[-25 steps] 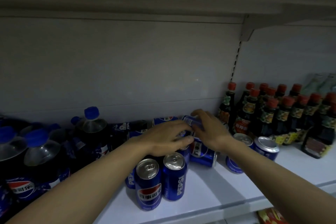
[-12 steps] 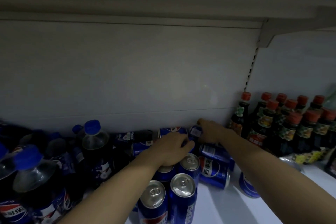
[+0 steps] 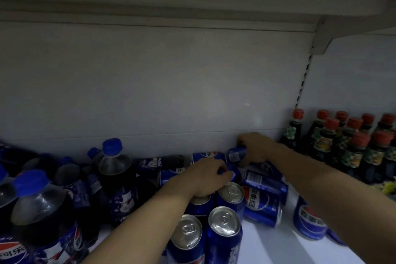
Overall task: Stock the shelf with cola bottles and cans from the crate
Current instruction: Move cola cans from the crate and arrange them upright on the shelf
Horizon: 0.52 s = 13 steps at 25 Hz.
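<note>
Two upright cans (image 3: pixel 205 240) stood nearest on the shelf (image 3: pixel 267 246), their bases cut off. Behind them the left hand (image 3: pixel 203 180) gripped a half-hidden blue can (image 3: pixel 230 172). Farthest back, the right hand (image 3: pixel 257 150) clasped a lying can (image 3: pixel 236 154) near the back wall.

Upright cola cans (image 3: pixel 224 233): five visible. Cans lying on their sides (image 3: pixel 262 206): count cannot be told. Red-capped sauce bottles (image 3: pixel 327 135): at least nine; two hands (image 3: pixel 206 178).
</note>
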Tool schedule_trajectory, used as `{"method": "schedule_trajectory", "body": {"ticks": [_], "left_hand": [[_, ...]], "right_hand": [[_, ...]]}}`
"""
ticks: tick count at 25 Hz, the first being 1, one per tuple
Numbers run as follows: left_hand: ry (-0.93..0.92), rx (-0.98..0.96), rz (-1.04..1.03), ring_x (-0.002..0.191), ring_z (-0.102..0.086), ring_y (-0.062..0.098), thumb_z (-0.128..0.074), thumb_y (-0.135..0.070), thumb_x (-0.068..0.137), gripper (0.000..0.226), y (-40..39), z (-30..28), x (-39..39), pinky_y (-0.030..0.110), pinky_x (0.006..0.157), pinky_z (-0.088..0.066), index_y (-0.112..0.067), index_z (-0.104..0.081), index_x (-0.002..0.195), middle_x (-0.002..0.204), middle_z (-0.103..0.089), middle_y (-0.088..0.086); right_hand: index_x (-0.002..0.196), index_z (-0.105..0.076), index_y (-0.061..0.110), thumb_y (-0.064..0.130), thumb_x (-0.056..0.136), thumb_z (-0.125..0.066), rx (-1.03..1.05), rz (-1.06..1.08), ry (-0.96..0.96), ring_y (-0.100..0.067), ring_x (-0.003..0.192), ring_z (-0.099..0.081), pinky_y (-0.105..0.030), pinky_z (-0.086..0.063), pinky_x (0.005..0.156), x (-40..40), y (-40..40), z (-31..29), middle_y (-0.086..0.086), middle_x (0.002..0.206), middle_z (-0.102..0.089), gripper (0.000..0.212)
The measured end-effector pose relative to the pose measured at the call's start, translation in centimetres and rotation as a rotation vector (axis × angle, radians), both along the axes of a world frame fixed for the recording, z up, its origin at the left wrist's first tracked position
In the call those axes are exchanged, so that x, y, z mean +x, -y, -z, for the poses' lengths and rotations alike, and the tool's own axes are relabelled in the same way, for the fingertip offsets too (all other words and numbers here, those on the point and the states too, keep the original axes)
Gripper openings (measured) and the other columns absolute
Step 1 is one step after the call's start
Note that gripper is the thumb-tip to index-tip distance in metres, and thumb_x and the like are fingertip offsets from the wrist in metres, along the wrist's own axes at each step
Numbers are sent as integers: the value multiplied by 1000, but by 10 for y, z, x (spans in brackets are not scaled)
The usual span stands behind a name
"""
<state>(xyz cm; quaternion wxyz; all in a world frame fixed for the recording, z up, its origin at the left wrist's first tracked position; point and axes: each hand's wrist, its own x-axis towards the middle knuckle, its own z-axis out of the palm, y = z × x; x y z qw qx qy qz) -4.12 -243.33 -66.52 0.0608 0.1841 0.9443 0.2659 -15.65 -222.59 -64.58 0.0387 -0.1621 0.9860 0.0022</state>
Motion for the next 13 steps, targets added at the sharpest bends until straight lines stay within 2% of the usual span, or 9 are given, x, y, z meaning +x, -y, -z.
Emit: {"method": "schedule_trajectory", "body": {"ticks": [2,4,9,11,13], "left_hand": [[-11,14,-12,106,-60,17,-47,-52,99,42,0,-1,0,39,94,-51,-24,-62,125,125,-63,0],[-26,6,-24,105,-60,17,-47,-48,99,39,0,-1,2,36,91,-50,-23,-63,125,123,-64,0],[-51,-3,-36,103,-60,16,-49,-43,100,36,1,-2,1,35,89,-50,-22,-63,124,120,-65,0],[-51,-11,-35,103,-61,16,-49,-42,100,35,0,-1,2,37,91,-51,-21,-63,124,120,-66,0],[-42,-4,-43,104,-61,16,-49,-41,100,36,-1,0,2,35,90,-51,-20,-63,125,121,-65,-1]], "right_hand": [[133,-50,19,48,59,-92,25,-18,-7,-24,111,-55,-31,-45,79,1,-1,-7,-5,133,-55,90],[128,-53,18,43,58,-94,-39,-53,-20,-23,109,-54,-29,-42,78,-1,-1,-5,-5,132,-55,86],[131,-53,18,41,62,-93,-162,-54,-106,-25,112,-51,-33,-47,91,3,-12,9,-7,130,-49,83],[137,-49,21,45,70,-87,-222,-14,-143,-27,115,-49,-37,-48,97,9,-15,12,-7,132,-44,81],[136,-50,23,47,84,-75,-203,-44,-257,-29,117,-48,-41,-48,97,14,-7,10,-9,131,-47,63]]}}
